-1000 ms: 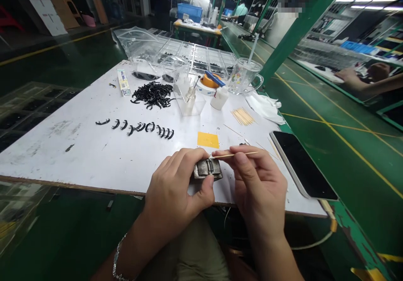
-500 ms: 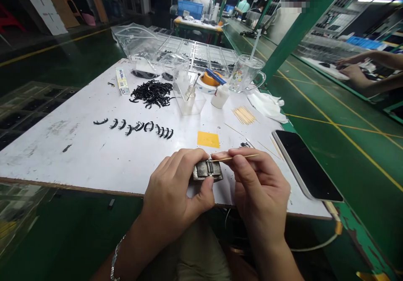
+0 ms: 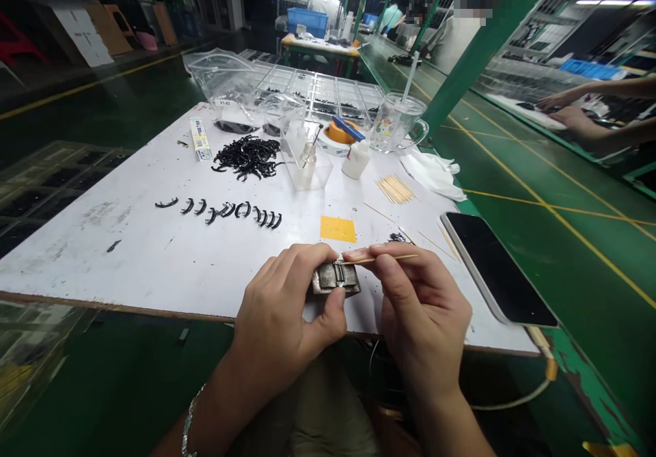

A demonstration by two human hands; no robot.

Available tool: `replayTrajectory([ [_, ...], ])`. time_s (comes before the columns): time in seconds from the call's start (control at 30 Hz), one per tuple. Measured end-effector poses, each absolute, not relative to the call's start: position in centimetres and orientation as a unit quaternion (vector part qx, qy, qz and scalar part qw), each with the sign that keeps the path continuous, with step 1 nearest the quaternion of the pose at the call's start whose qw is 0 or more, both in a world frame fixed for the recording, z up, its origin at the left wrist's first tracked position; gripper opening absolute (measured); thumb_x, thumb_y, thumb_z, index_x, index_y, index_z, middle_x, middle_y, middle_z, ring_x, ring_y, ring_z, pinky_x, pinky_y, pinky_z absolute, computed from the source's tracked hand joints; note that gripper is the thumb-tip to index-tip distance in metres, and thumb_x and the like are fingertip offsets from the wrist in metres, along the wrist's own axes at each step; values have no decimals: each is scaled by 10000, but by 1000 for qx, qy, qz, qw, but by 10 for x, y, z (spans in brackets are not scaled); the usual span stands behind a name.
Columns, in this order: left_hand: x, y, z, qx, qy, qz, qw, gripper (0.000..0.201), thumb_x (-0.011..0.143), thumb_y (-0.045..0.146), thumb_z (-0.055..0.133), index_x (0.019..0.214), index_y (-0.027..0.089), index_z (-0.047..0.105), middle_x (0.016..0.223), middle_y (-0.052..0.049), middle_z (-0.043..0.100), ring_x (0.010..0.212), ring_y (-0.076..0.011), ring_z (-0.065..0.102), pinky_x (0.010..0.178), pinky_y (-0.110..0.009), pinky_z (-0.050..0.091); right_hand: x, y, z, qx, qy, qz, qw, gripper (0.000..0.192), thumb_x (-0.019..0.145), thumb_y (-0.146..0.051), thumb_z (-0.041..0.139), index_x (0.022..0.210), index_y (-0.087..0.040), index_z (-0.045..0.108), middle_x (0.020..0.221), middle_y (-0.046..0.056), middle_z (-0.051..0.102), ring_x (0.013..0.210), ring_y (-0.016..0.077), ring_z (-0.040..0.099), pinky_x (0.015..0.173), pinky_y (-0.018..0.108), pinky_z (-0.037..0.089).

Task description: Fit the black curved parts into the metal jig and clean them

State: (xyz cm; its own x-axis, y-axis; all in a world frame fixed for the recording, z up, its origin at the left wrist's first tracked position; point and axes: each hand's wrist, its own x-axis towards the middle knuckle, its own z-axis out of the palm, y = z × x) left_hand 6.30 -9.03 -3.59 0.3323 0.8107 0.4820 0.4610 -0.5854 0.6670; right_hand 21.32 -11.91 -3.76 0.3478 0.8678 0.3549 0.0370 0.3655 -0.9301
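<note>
My left hand grips a small grey metal block between thumb and fingers, at the table's front edge. A small curved black part sits across the block's top. Pinched in my right hand is a wooden toothpick, its tip touching or very close to the black part's far end. Just beyond the block lies a yellow square sheet. A row of curved black pieces lies to the left, with a heap of similar pieces behind it.
A phone lies at the right table edge. Toothpicks, a white bottle, a glass mug and a clear tray holding a small bottle stand farther back. Plastic bags lie behind. Another person's hands are at far right.
The view has shifted slightly. Both hands keep their hold on the block and the toothpick, with the toothpick's tip still at the black part's far end.
</note>
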Motion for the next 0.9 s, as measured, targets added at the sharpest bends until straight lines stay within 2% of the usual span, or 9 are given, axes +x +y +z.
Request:
replayTrajectory([
  [0.13,63,-92,-36,789,406,412,207,186,927,232,496,1111,220,522,962,-20,662,842,-181,626,700,-289,463,213,-118,-38,-471,-475,291,684,100,947,-227,654,995,-273,729,926,-10,787,883,170,763,850,321,612],
  [0.27,62,-92,-36,789,404,413,207,190,929,231,490,1117,217,518,966,-23,659,855,-180,626,707,-289,465,225,-111,-33,-526,-446,165,705,100,944,-278,654,1023,-251,710,932,15,794,890,203,769,878,391,602],
  [0.33,62,-91,-37,789,403,413,208,187,930,226,490,1115,218,516,961,-23,658,854,-180,625,715,-292,468,235,-105,-29,-589,-479,95,644,139,925,-301,676,1045,-245,719,977,32,799,944,216,761,883,382,586],
  [0.43,63,-91,-40,787,400,423,206,186,933,231,492,1117,227,517,957,-16,652,840,-177,618,739,-300,473,248,-97,-27,-657,-552,43,512,130,910,-330,679,982,-246,749,989,32,803,954,230,751,870,378,566],
  [0.57,64,-91,-42,786,400,424,203,192,933,232,498,1123,226,521,981,-20,656,855,-179,621,764,-305,481,252,-91,-30,-683,-591,64,424,157,923,-335,637,974,-250,760,1001,25,802,925,252,744,862,420,547],
  [0.9,63,-91,-44,786,399,430,193,190,953,246,486,1141,233,511,987,-15,646,857,-178,617,757,-298,470,245,-85,-31,-666,-621,88,404,154,926,-280,629,994,-220,753,983,30,805,854,211,750,787,346,557],
])
